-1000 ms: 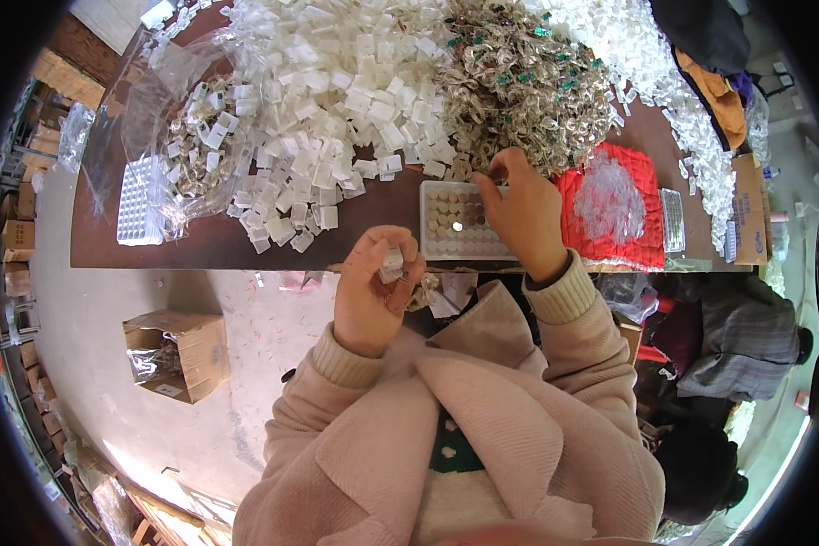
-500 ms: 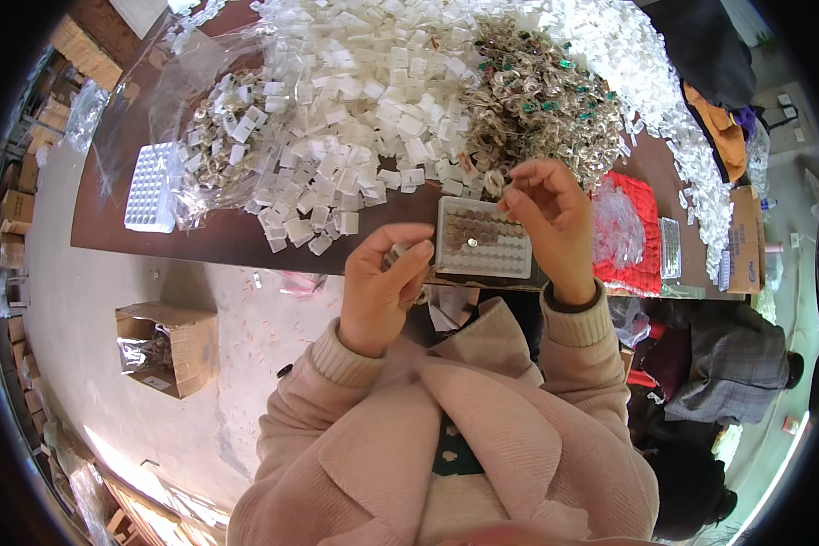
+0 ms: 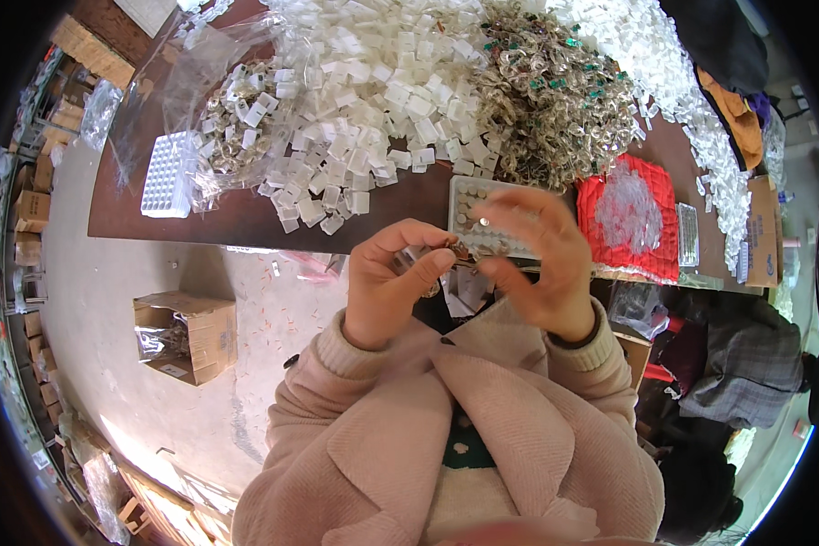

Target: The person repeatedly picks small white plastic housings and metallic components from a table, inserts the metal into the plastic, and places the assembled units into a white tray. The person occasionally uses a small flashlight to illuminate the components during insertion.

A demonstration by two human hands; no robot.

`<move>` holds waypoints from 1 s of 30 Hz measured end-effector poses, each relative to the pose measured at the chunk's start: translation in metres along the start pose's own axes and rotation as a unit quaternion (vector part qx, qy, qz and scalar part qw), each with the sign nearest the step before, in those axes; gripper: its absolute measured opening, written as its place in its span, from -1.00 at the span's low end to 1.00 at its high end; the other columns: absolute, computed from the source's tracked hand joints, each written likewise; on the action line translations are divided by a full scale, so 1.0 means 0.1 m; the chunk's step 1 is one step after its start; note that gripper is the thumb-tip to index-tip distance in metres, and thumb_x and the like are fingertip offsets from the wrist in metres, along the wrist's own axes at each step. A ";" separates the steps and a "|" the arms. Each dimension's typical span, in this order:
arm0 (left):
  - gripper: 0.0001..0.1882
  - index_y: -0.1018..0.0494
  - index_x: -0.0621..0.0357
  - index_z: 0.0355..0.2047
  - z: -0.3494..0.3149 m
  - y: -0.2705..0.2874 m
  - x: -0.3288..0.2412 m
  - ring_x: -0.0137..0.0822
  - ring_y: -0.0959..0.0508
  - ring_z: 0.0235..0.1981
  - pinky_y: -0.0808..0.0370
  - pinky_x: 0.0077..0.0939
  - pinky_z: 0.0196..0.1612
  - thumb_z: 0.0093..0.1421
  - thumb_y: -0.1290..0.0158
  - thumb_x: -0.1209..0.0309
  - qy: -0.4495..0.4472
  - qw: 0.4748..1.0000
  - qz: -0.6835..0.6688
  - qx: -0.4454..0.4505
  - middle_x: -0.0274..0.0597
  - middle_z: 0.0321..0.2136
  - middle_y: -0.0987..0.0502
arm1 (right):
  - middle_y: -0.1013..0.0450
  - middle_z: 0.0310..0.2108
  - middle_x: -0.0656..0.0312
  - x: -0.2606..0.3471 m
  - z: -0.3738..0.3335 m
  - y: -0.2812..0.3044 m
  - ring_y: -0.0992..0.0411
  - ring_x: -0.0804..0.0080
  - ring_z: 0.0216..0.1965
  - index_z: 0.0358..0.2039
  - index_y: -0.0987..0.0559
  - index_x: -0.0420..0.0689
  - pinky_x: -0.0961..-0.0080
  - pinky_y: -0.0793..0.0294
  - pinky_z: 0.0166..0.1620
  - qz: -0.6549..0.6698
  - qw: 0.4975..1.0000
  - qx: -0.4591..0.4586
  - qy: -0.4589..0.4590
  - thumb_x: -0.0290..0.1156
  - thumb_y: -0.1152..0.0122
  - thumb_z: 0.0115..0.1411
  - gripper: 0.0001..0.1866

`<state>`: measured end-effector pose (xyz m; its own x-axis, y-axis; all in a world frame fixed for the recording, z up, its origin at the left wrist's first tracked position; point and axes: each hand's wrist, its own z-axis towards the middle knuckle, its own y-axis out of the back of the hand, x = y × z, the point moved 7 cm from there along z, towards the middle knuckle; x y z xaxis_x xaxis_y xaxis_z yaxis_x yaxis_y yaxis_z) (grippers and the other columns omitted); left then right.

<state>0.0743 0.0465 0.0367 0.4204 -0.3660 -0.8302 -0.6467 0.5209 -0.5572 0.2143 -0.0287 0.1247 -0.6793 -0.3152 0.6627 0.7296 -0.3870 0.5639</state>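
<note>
My left hand (image 3: 393,284) is closed, thumb against fingers, on small shiny pieces (image 3: 464,247) too small to make out. My right hand (image 3: 548,264), blurred by motion, is right beside them with thumb and fingers apart. Partly behind its fingers, at the table's front edge, lies a pale gridded tray (image 3: 510,244). Round brownish pieces sit in several of its hollows, and one bright round piece shows near the fingers. Just beyond the tray rises a heap of clear, brownish ring-like pieces (image 3: 555,109) with green bits among them.
White translucent small boxes (image 3: 373,118) are heaped across the brown table (image 3: 246,223). At left stand a white gridded tray (image 3: 167,177) and a plastic bag (image 3: 237,118) of pieces. A red cloth (image 3: 601,223) bears clear plastic. On the floor is an open cardboard box (image 3: 205,341).
My right hand has come down and left from the ring-like heap to beside my left hand, its fingers parting. Shiny pieces now show at my left fingertips. The view has shifted slightly.
</note>
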 end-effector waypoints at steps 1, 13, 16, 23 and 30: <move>-0.87 -0.54 0.27 -0.19 -0.02 -0.03 0.02 -0.70 -0.34 -0.60 -0.24 -0.80 -0.59 0.26 -0.17 0.54 0.008 1.000 -0.014 0.007 -0.39 -0.44 -0.55 | -0.53 -0.20 0.18 0.08 -0.03 -0.05 -0.50 0.27 -0.12 0.01 -0.60 -0.16 0.17 -0.39 0.14 -0.069 0.996 0.019 0.046 -0.56 -0.39 0.00 -0.52; -0.87 -0.54 0.26 -0.20 -0.11 0.01 0.26 -0.64 -0.33 -0.61 -0.21 -0.74 -0.59 0.24 -0.17 0.56 0.127 0.988 -0.058 -0.059 -0.34 -0.50 -0.52 | -0.58 -0.23 0.15 0.05 -0.26 -0.18 -0.54 0.29 -0.28 -0.13 -0.61 -0.23 0.28 -0.53 -0.10 -0.083 0.989 -0.102 0.070 -0.64 -0.39 -0.01 -0.63; -0.82 -0.58 0.23 -0.21 0.08 0.00 -0.15 -0.60 -0.37 -0.59 -0.28 -0.68 -0.56 0.16 -0.24 0.57 -0.070 0.971 0.225 -0.026 -0.34 -0.51 -0.52 | -0.57 -0.28 0.13 -0.04 -0.30 -0.11 -0.54 0.27 -0.30 -0.14 -0.63 -0.21 0.39 -0.54 -0.21 -0.048 0.992 -0.118 -0.002 -0.67 -0.36 0.02 -0.66; -0.94 -0.59 0.05 -0.40 0.71 -0.08 -0.52 -0.16 -0.56 -0.52 -0.46 -0.34 -0.51 0.07 -0.17 0.47 -0.270 0.591 0.760 0.000 -0.15 -0.49 -0.48 | -0.53 -0.32 0.11 -0.23 -0.39 0.04 -0.53 0.37 -0.38 -0.17 -0.64 -0.21 0.56 -0.52 -0.32 0.048 0.988 -0.114 -0.097 -0.71 -0.29 0.12 -0.75; -0.94 -0.55 0.12 -0.47 1.14 -0.07 -0.26 -0.09 -0.60 -0.41 -0.51 -0.22 -0.44 0.01 -0.13 0.45 -0.166 0.440 0.867 0.162 -0.07 -0.46 -0.49 | -0.51 -0.33 0.12 -0.26 -0.47 0.14 -0.53 0.32 -0.38 -0.19 -0.64 -0.19 0.52 -0.52 -0.33 0.049 0.985 -0.122 -0.109 -0.70 -0.29 0.12 -0.77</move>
<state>0.1405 0.1406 0.0606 -0.4232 0.9039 0.0619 -0.0765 -0.1037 0.9917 0.2388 -0.0663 0.0919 -0.5540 -0.1775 0.8134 0.7321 -0.5691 0.3744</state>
